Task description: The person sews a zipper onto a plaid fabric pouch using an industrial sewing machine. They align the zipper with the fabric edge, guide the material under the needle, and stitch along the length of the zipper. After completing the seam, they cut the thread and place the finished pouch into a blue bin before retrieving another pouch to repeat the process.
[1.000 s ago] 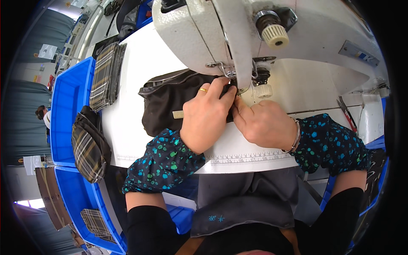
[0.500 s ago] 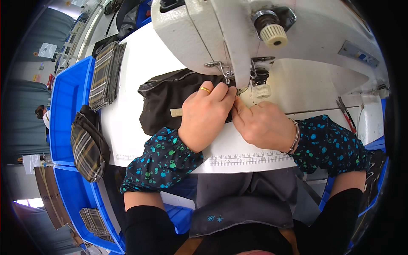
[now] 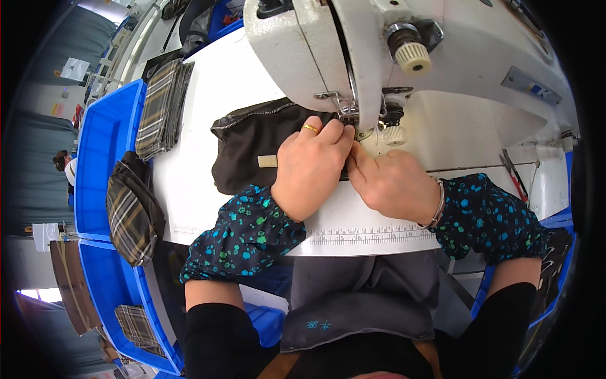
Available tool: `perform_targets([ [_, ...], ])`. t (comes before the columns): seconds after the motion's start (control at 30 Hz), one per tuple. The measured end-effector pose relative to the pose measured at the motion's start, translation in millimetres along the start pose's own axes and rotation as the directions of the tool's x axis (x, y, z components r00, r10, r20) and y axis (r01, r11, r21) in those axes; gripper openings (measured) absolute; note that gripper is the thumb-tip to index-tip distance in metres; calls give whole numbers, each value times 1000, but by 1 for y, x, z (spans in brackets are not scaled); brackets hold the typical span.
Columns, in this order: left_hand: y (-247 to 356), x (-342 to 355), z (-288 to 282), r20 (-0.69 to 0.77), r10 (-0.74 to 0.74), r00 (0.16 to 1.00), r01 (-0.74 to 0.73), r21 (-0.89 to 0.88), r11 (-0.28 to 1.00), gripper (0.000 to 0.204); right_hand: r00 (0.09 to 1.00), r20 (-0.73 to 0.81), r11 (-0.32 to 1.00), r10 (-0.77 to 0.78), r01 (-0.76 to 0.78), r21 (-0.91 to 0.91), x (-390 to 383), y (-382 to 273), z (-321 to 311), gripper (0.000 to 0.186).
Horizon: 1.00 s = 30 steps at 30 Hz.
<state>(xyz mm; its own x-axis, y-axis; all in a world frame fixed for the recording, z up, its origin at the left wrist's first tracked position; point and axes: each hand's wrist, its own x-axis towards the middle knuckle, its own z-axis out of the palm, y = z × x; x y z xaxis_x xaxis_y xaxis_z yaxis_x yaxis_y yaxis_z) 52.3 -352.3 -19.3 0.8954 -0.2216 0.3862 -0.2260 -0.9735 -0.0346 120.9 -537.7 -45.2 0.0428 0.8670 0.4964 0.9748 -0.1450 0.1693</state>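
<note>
A black zippered pouch (image 3: 243,148) lies on the white sewing table, its right edge reaching the needle area of a white sewing machine (image 3: 284,50). A small beige label shows on its front. Fingers bent, my left hand (image 3: 312,161) presses on the pouch's right part, close to the presser foot (image 3: 349,117). My right hand (image 3: 394,183) pinches the pouch's edge just beside the left fingertips. The fingertips of both hands nearly meet, and they hide the piece of fabric between them.
Stacked plaid pieces (image 3: 163,110) lie at the table's left edge, with a plaid pouch (image 3: 132,211) below them. Blue bins (image 3: 104,164) line the left side. Red-handled snips (image 3: 516,174) rest at the right. A printed ruler (image 3: 353,239) runs along the front edge.
The view has shifted slightly, so the machine appears a little farther right. Both hands keep their hold on the pouch, with almost no movement against it.
</note>
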Motion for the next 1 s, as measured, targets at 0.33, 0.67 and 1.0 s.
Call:
perform_targets([
  [0.33, -1, -4, -16, 20, -15, 1000, 16, -21, 1000, 38, 1000, -25, 999, 17, -17, 30, 0, -1, -1, 26],
  [0.67, 4, -9, -21, 3, 157, 988, -157, -24, 987, 30, 1000, 11, 996, -24, 23, 91, -7, -16, -12, 30],
  [1.0, -1, -4, -4, -24, 171, 985, -172, -64, 983, 22, 1000, 12, 997, 13, -14, 77, -5, -14, -7, 25],
])
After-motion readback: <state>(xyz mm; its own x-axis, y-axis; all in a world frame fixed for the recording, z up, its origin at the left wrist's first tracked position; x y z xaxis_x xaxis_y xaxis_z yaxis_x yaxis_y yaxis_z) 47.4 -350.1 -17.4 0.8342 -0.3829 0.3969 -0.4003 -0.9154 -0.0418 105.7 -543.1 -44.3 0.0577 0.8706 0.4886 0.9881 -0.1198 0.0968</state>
